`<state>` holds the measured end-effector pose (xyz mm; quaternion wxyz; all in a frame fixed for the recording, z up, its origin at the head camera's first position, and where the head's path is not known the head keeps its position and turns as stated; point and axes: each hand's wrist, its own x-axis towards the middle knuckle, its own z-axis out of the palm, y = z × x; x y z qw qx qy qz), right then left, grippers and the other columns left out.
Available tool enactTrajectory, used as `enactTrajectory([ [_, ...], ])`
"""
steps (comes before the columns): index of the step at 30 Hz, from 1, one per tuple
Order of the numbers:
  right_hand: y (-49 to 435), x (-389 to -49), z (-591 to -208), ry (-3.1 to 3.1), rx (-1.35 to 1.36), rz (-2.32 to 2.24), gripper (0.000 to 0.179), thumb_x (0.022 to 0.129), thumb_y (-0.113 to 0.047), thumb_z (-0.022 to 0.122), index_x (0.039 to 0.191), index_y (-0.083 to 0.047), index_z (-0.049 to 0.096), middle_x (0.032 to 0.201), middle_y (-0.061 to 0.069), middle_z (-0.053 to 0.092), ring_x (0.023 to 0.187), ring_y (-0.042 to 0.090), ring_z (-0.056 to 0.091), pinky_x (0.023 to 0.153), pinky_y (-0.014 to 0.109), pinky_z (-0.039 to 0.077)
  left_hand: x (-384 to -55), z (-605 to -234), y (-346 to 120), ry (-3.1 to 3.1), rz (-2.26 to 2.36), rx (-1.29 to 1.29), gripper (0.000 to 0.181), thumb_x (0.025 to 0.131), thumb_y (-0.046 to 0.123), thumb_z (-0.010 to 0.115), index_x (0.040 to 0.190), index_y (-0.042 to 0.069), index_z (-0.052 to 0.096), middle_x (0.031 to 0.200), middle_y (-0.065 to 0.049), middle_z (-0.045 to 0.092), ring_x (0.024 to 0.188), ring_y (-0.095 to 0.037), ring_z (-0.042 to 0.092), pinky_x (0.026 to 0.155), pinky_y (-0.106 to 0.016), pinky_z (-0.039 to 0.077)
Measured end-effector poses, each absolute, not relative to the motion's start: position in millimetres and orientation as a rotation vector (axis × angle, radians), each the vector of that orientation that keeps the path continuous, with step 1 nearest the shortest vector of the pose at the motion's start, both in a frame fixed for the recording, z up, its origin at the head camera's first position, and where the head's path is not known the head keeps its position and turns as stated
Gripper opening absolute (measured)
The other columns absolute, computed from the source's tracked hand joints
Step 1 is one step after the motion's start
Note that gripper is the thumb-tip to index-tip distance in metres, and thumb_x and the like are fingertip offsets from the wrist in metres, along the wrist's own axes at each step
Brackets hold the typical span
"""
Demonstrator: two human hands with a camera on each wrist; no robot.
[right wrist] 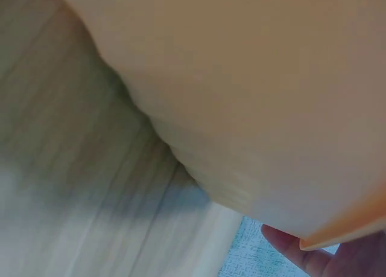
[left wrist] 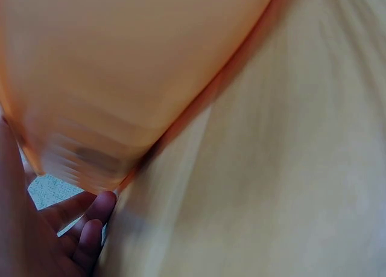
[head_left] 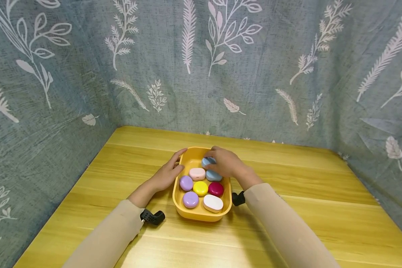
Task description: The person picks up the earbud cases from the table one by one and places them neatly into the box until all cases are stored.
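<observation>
A yellow-orange bin (head_left: 201, 216) with rounded corners stands between both hands and holds several small rounded cases. My left hand (head_left: 166, 175) grips its left side towards the back, curled fingers (left wrist: 96, 210) at the outer wall in the left wrist view. My right hand (head_left: 226, 162) straddles the back right corner of the rim, covering it; in the right wrist view a finger (right wrist: 283, 241) shows outside the wall. Under that hand sit two blue cases (head_left: 213, 175). Nearer lie a pink case (head_left: 197, 174), two lilac (head_left: 190, 200), a yellow (head_left: 200, 188), a crimson (head_left: 216, 189) and a white one (head_left: 213, 203).
The bin is over a wooden table (head_left: 305, 208) whose back edge meets a grey-blue curtain (head_left: 201, 93) with white leaf prints. Curtain also hangs along both sides. Black wrist mounts (head_left: 152, 217) stick out from the beige sleeves (head_left: 104, 238).
</observation>
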<state>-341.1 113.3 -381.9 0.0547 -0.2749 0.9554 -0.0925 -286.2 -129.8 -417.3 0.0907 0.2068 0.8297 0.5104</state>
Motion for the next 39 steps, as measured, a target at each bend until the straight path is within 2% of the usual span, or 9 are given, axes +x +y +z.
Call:
enactTrajectory([
  [13,112.7,-340.5,-388.0,2.916,-0.884,-0.261,0.040,0.094,-0.036,0.062,0.132,-0.024,0.060,0.125,0.000,0.056,0.096,0.017,0.060,0.093,0.040,0.050,-285.3,-417.6,-129.9,2.455,1.516,0.610,0.056,0.105,0.030,0.034,0.156,0.027,0.011,0.163,-0.006,0.013,0.147,-0.034,0.021,0.117,-0.055,0.023],
  [20,111.2,-339.5,-389.0,2.925,-0.920,-0.265,0.035,0.095,-0.035,0.060,0.129,-0.028,0.063,0.126,0.001,0.057,0.102,0.020,0.059,0.095,0.045,0.048,-285.6,-417.3,-129.9,2.459,1.516,0.625,0.056,0.105,0.029,0.034,0.156,0.026,0.011,0.163,-0.007,0.013,0.147,-0.034,0.022,0.117,-0.054,0.024],
  [29,109.8,-339.3,-391.9,2.920,-0.940,-0.251,0.032,0.096,-0.037,0.059,0.127,-0.031,0.064,0.130,0.001,0.056,0.112,0.021,0.057,0.099,0.048,0.046,-285.8,-417.4,-129.8,2.439,1.550,0.652,0.056,0.106,0.023,0.034,0.157,0.023,0.012,0.163,-0.007,0.010,0.149,-0.032,0.016,0.118,-0.054,0.020],
  [39,108.0,-342.3,-394.3,2.927,-0.920,-0.208,0.032,0.096,-0.038,0.058,0.126,-0.032,0.064,0.133,-0.003,0.058,0.125,0.020,0.052,0.104,0.051,0.042,-285.8,-417.8,-130.6,2.445,1.548,0.641,0.056,0.106,0.024,0.035,0.156,0.024,0.012,0.163,-0.007,0.012,0.147,-0.033,0.022,0.117,-0.054,0.023],
])
